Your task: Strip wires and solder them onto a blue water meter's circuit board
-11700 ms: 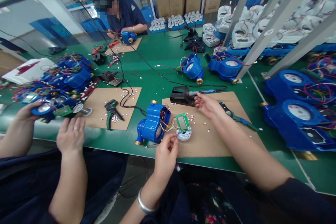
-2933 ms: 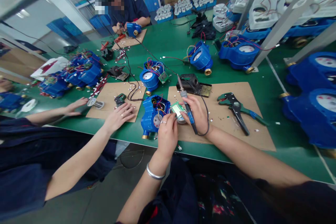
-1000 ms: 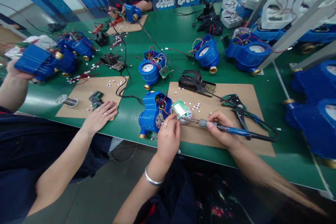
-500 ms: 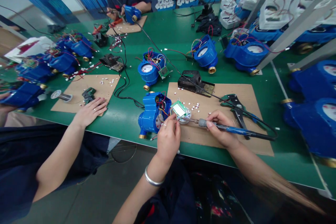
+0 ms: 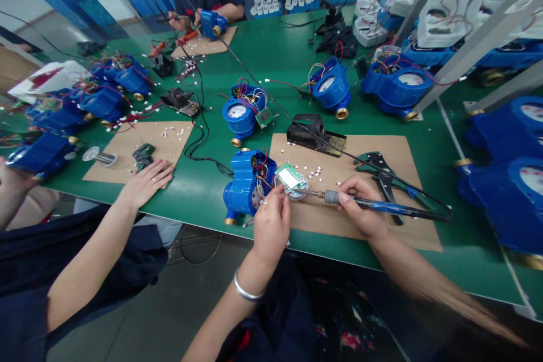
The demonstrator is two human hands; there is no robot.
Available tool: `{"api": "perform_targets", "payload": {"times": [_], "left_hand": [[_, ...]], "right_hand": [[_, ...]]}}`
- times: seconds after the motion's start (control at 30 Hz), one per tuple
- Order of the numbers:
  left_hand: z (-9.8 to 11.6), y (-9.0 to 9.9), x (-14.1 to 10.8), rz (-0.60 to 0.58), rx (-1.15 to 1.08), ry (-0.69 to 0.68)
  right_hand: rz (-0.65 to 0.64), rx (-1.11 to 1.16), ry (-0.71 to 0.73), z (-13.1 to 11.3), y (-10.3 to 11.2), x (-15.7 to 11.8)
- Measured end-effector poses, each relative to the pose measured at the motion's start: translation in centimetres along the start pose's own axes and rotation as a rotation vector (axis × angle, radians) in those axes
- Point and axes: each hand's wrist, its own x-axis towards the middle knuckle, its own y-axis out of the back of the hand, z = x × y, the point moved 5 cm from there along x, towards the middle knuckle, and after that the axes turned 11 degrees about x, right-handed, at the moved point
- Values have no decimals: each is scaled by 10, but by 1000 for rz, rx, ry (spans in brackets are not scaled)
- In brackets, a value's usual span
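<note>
My left hand (image 5: 272, 219), a bangle on its wrist, pinches at the lower left edge of a green circuit board (image 5: 290, 176); whether it grips the board or a thin wire there is too small to tell. Wires run from the board to an open blue meter (image 5: 245, 184) at its left. My right hand (image 5: 362, 206) is closed round a soldering iron (image 5: 377, 207), whose tip points left at the board's lower edge. Beneath the board, a round pale object (image 5: 298, 191), partly hidden, rests on a cardboard sheet (image 5: 331, 225).
Black pliers (image 5: 384, 184) and an iron stand (image 5: 316, 134) lie on the cardboard. Blue meters (image 5: 238, 113) stand behind, with more at both sides. The iron's cable crosses the table. A co-worker's hand (image 5: 148, 181) rests at the left; another person works across the table.
My right hand and the soldering iron have shifted slightly right. My left hand has barely moved. At the far left, the co-worker's other hand and blue meter have moved a little.
</note>
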Motion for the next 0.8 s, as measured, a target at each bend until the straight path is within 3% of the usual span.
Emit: {"api": "perform_targets", "payload": {"times": [0.8], "left_hand": [[2, 0, 0, 13, 23, 6]], "right_hand": [[-26, 27, -18, 0, 1, 2]]}}
